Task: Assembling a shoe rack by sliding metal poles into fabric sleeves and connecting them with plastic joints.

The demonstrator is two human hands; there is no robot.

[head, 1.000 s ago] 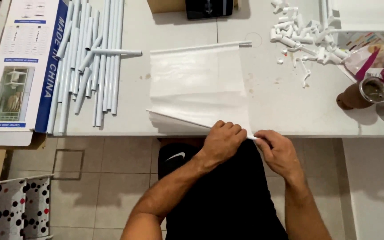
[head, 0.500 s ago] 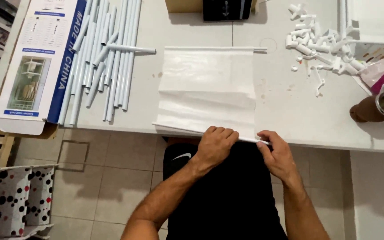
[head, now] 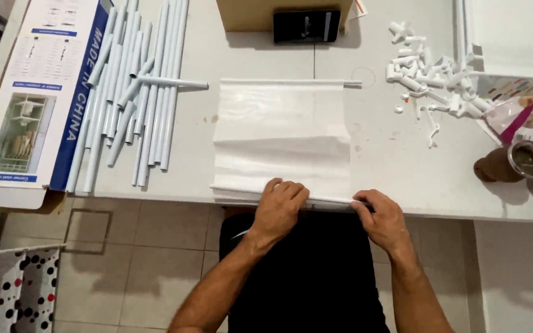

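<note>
Both hands stay at the table's six o'clock edge: left hand (head: 280, 206) presses curled fingers onto the folded white fabric sheet (head: 282, 139); right hand (head: 382, 217) pinches its hem rod.

Surface: a white flat-topped worktable (head: 402, 179) is seen, marked by small brown stains | Floor: beige square tiles with grey grout (head: 131, 271) are laid below the table edge | Lower left: a white fabric panel with black and red dots (head: 7, 290) is shown | Light: even, soft shadows are cast.
</note>
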